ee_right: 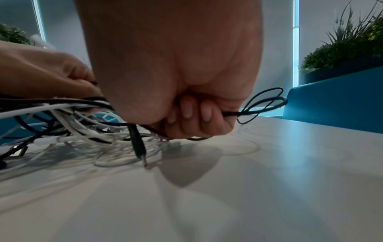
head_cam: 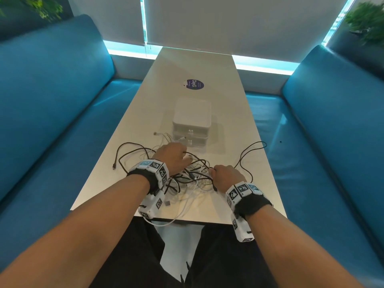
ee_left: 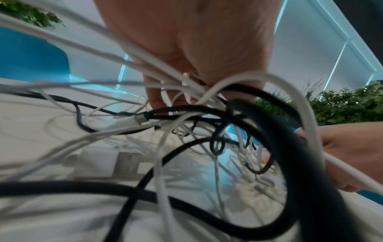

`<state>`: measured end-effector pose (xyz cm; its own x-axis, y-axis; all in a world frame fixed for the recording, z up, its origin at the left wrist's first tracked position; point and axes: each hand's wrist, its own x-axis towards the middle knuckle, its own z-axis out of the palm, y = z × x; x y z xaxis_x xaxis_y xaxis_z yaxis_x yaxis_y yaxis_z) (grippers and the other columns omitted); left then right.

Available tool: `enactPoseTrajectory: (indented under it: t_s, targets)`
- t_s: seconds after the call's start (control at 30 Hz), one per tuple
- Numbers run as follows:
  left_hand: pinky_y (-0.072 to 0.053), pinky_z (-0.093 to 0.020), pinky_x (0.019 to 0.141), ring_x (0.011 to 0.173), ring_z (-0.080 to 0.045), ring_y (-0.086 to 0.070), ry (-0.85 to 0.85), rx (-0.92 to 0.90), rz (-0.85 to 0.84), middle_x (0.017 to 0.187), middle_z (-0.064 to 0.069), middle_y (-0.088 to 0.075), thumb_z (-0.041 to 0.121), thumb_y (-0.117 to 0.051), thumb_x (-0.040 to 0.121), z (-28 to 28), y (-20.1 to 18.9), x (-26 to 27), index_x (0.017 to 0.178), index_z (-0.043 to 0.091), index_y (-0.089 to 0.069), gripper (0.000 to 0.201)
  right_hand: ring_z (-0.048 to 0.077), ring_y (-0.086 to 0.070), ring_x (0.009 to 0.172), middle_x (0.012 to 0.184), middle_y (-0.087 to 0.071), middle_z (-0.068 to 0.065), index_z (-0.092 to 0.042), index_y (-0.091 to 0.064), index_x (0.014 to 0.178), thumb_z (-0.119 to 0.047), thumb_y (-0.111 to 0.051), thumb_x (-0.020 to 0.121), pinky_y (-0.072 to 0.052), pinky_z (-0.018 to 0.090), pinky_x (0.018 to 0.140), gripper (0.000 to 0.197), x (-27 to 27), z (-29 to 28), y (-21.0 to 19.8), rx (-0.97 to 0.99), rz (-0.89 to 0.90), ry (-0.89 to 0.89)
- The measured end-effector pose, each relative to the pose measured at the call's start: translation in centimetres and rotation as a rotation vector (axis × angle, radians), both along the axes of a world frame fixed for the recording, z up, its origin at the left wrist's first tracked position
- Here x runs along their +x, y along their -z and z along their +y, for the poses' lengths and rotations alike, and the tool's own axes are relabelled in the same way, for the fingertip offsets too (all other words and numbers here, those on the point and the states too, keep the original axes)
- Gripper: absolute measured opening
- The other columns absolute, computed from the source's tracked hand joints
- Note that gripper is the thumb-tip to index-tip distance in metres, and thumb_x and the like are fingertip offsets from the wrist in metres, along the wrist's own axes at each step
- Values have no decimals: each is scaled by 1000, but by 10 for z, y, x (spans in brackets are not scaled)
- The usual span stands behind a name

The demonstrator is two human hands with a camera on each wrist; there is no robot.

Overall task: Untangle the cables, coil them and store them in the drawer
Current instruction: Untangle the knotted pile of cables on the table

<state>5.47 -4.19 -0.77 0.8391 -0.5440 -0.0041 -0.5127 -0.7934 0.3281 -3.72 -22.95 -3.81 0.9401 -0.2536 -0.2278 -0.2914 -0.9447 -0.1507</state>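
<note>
A tangle of black and white cables (head_cam: 191, 177) lies on the near end of the white table (head_cam: 207, 67). My left hand (head_cam: 173, 155) reaches into the far side of the pile and grips several white and black strands (ee_left: 192, 85). My right hand (head_cam: 225, 175) sits at the pile's right side, fingers curled round a black cable (ee_right: 261, 104) whose plug end (ee_right: 137, 147) hangs below the fist. A black loop (head_cam: 252, 150) runs out to the right. Just beyond the pile stands a small white drawer unit (head_cam: 192, 121), its drawers closed.
Blue sofas (head_cam: 54, 96) flank the table on both sides. A round purple sticker (head_cam: 194, 84) sits further along the tabletop. One white cable (head_cam: 166, 223) hangs over the table's near edge toward my lap. Potted plants (head_cam: 367, 19) stand in the back corners.
</note>
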Motion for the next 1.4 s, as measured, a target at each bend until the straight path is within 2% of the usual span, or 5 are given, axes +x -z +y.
enactPoseTrajectory:
  t_s: [0.3,0.7,0.93,1.27,1.4]
  targets:
    - [-57,-42,71,81,-29,-65,36,14,63,104,-5,-65,33,-69,75,-2,-2,-1,111,26,-26,56,30,-63,96,107,-65,10,-16,-61,108,-47,-30,102,-51,38,81,44,1,0,-4,-11,0,-1]
    - [-48,-48,93,107,-28,-53,3,-22,-18,126,-5,-31,18,-62,82,-7,-3,-8,132,28,-38,57,28,-63,88,99,-66,7,-18,-63,103,-50,-31,101,-51,37,76,45,-2,3,-7,-115,-95,12]
    - [-26,-49,99,123,-26,-38,167,246,-305,126,4,-44,60,-41,92,-16,4,-19,130,46,-52,42,30,-63,82,91,-66,7,-18,-61,97,-56,-27,101,-48,35,67,51,-2,2,-8,-153,-141,-36]
    - [-24,-53,105,122,-27,-45,71,345,-249,126,3,-52,28,-43,100,-10,13,-15,128,43,-56,34,30,-64,97,107,-66,8,-18,-65,106,-49,-44,96,-42,33,71,38,-10,-59,-18,-144,-16,219]
    - [-23,-54,102,120,-26,-47,72,364,-280,123,4,-57,23,-46,99,-16,18,-16,125,39,-58,33,34,-63,99,110,-63,12,-16,-47,124,-31,-47,97,-44,36,73,31,-9,-40,-14,-94,-101,195]
